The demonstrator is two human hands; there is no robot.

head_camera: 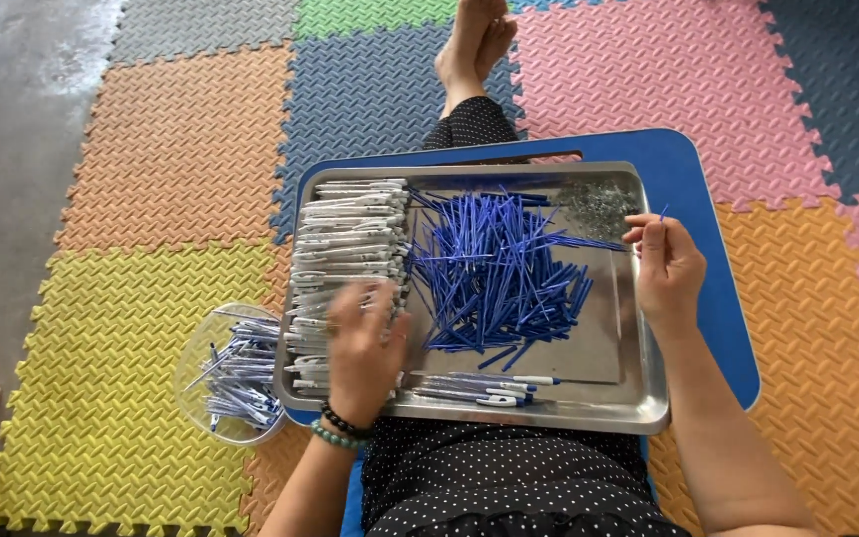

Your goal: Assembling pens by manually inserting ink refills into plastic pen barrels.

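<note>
Steel tray (pixel 648 398) on the lap holds white pen barrels (pixel 350 239), blue refills (pixel 489 268) and small springs (pixel 599 204). Left hand (pixel 362 348) lies spread on the barrels, seemingly picking 1; whether its fingers grasp any, I cannot tell. Right hand (pixel 663 264) pinches 1 thin refill (pixel 662 213), so assembly looks midway: refill must meet barrel.

One camera only, worn on my head, looking steeply down over my lap, close to the metal tray (pixel 648 398) on my knees, both my forearms entering from the bottom edge, my feet at the top, foam floor mats (pixel 151 398) all around
</note>
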